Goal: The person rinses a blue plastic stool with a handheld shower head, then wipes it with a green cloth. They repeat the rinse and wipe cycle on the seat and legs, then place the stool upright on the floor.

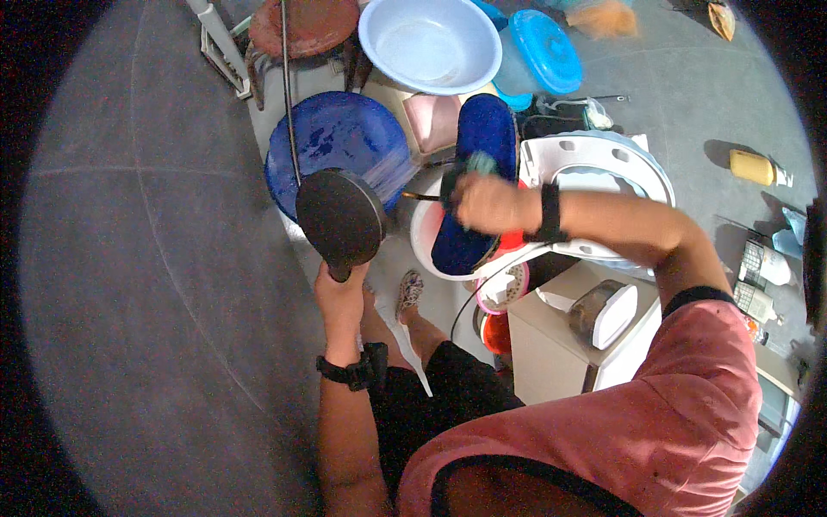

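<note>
My left hand (341,306) is closed round the short handle of a dark, round shower head (339,220). Pale streaks like spray show beside it, over a dark-blue basin (336,116). My right hand (493,204) is closed in a fist over a long dark-blue pad with rounded ends (474,246). A dark and teal thing (469,172) at its fingers is smeared by motion, so its kind is unclear. Beneath the pad stands a white round tub (426,237) with something red in it.
A pale-blue basin (429,43) and a brown stool (306,26) stand at the far side. To the right are a white toilet seat (594,155), a cream cabinet (551,323) and a yellow bottle (751,166). A thin hose (288,95) runs down at the left.
</note>
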`<act>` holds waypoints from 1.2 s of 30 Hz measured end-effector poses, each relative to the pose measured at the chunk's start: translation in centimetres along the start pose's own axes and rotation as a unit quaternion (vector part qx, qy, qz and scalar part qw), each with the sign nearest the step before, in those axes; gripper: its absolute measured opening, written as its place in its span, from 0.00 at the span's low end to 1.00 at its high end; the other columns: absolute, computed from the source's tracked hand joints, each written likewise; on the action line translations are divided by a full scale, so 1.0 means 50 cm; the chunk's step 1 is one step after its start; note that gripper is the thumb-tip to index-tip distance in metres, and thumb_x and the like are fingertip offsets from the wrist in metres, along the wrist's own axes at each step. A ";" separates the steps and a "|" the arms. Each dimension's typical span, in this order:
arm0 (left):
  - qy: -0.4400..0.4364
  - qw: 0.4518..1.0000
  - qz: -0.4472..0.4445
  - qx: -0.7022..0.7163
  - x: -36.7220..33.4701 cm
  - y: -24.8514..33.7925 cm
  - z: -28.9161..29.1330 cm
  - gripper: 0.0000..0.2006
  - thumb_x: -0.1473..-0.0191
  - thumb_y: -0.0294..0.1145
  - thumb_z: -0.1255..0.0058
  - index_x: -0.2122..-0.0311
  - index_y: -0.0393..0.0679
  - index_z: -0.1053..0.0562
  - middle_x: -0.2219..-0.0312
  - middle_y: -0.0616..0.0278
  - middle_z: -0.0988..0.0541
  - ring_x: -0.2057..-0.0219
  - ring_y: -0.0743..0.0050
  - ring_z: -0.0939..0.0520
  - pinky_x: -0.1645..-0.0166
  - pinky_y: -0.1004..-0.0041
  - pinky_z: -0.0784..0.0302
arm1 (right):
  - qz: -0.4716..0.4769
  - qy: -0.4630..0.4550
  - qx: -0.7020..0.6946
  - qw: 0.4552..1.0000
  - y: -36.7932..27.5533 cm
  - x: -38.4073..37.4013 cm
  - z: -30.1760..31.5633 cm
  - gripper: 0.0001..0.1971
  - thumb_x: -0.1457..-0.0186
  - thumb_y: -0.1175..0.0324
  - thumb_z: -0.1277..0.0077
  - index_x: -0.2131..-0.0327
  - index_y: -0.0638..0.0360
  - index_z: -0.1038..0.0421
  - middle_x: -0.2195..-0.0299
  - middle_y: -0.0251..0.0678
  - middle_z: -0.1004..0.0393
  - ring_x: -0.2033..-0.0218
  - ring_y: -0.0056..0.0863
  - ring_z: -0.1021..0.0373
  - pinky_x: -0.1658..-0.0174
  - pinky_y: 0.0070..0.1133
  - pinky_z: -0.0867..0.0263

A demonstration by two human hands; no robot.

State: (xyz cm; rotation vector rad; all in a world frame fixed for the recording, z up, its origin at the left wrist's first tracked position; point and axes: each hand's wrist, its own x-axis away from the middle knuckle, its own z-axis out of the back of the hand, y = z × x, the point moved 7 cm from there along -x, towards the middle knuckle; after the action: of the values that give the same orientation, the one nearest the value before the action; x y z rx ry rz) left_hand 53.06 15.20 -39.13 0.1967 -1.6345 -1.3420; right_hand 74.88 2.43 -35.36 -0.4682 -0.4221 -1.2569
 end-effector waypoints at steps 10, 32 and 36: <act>-0.009 1.000 0.013 0.007 0.017 0.046 -0.013 0.14 0.51 0.28 0.41 0.58 0.38 0.26 0.69 0.65 0.22 0.73 0.78 0.25 0.67 0.74 0.30 | -0.057 -0.097 -0.123 0.986 -0.007 -0.026 0.029 0.13 0.60 0.69 0.45 0.65 0.54 0.25 0.68 0.36 0.25 0.60 0.37 0.29 0.57 0.30 0.32; 0.054 0.997 -0.020 0.060 -0.028 0.060 0.001 0.09 0.39 0.32 0.54 0.63 0.37 0.27 0.68 0.65 0.22 0.67 0.81 0.23 0.61 0.80 0.28 | -0.357 0.444 -0.731 0.376 0.044 0.110 0.104 0.12 0.44 0.63 0.45 0.67 0.56 0.37 0.80 0.27 0.33 0.85 0.16 0.38 0.82 0.17 0.40; 0.041 0.997 0.038 0.049 -0.042 -0.011 -0.018 0.07 0.40 0.30 0.53 0.62 0.38 0.27 0.69 0.65 0.23 0.69 0.81 0.25 0.63 0.80 0.30 | -0.381 0.418 -0.760 0.320 0.108 0.207 0.104 0.11 0.39 0.61 0.53 0.71 0.55 0.38 0.81 0.26 0.37 0.88 0.13 0.42 0.85 0.14 0.42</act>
State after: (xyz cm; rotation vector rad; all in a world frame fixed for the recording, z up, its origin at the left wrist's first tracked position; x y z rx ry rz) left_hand 54.58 15.76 -40.82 0.2426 -1.6230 -1.1826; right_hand 82.50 -1.67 -25.95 -1.0873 2.0032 -2.3292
